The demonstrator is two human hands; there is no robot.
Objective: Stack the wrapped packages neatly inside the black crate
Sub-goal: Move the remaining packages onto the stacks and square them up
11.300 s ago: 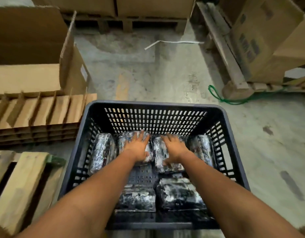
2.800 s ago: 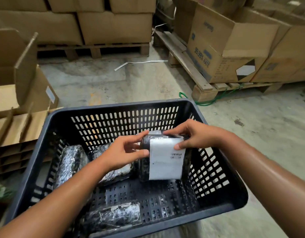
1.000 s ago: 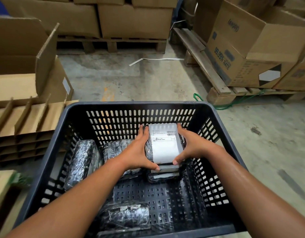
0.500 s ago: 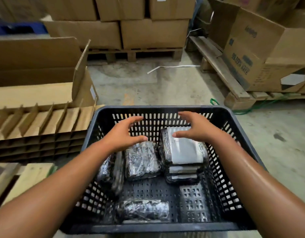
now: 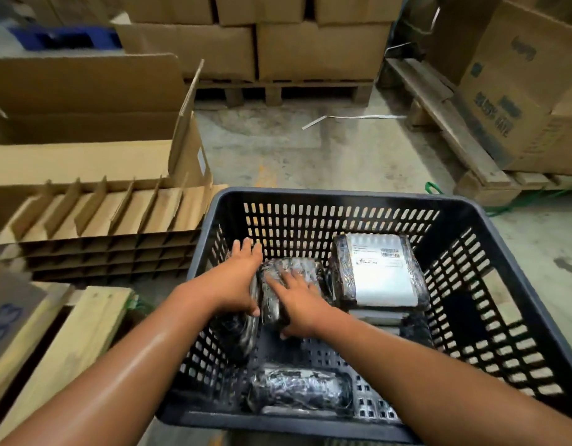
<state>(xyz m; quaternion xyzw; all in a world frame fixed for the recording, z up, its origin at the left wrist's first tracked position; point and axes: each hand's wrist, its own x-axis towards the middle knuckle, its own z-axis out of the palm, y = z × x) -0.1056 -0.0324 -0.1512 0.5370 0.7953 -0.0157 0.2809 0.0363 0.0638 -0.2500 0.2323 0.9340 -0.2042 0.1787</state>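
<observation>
The black slotted crate [image 5: 329, 196] stands on the floor in front of me. At its back right sits a stack of wrapped packages [image 5: 379, 275], the top one showing a white label. Beside it lies a middle package [image 5: 289, 268] in shiny dark wrap. My left hand [image 5: 238, 284] grips its left side and my right hand [image 5: 299, 304] presses on its top and near edge. Another package [image 5: 243, 333] leans on edge against the left wall, partly hidden by my left hand. One more package [image 5: 299, 389] lies at the crate's near side.
A stack of cardboard dividers [image 5: 101, 226] and an open carton [image 5: 85, 123] stand left of the crate. A wooden pallet [image 5: 69, 342] lies at the near left. Cartons on pallets [image 5: 519, 91] line the right and back. Green strap [image 5: 432, 189] lies on the concrete floor.
Both hands let go of the labelled stack, moved left and down, and now close on the middle package. The view shifted, so the crate appears further right.
</observation>
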